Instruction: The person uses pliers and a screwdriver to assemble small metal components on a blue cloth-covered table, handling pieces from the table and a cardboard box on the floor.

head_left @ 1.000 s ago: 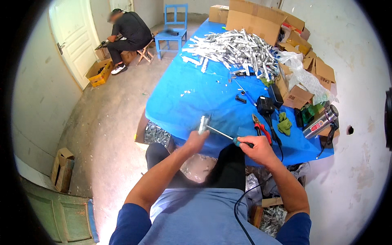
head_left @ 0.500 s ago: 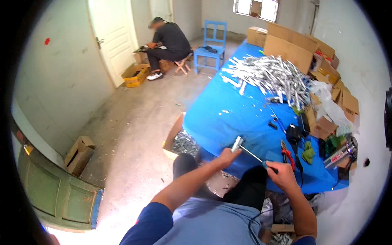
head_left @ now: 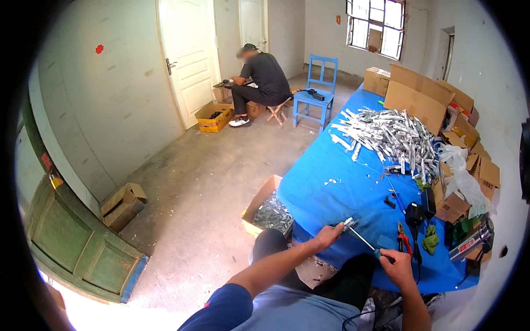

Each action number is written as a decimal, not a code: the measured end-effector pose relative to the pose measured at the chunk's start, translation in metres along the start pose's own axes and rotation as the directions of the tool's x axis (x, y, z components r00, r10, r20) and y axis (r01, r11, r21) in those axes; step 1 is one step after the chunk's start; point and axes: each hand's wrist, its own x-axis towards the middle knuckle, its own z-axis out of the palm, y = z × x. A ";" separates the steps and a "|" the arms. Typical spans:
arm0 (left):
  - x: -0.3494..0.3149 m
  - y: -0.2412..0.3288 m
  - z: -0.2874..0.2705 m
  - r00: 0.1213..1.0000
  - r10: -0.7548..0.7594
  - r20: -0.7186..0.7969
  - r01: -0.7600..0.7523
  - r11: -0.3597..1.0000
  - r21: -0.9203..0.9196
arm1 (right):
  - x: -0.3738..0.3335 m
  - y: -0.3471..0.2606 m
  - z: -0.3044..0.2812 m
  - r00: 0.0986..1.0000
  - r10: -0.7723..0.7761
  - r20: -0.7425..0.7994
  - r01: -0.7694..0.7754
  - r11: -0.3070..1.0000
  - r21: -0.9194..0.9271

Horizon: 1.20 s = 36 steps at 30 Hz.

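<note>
Blue table [head_left: 314, 193] | silvery part [head_left: 348, 222] jutting from left fingers [head_left: 333, 231] | right fingers [head_left: 391, 257]: screwdriver [head_left: 364, 240]

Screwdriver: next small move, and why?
Probably a slight push on the screwdriver while the left hand steadies the silvery piece: the tip looks to be at the piece, and the right hand grips the other end.

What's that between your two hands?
The head view shows a screwdriver's metal shaft, running from the right hand toward the silvery piece in the left hand.
</note>
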 end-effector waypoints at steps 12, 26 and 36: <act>0.001 0.004 0.010 0.991 0.101 -0.088 -0.088 0.987 0.136 | -0.002 0.007 -0.007 0.960 -0.279 -0.026 0.273 0.953 -0.131; -0.003 0.005 0.019 0.967 0.153 -0.204 -0.100 0.964 0.248 | 0.007 -0.018 -0.012 0.967 -0.254 0.039 0.255 0.937 -0.237; 0.002 0.000 0.022 0.968 0.136 -0.213 -0.084 0.968 0.236 | -0.004 -0.018 -0.001 0.974 -0.228 0.007 0.222 0.943 -0.249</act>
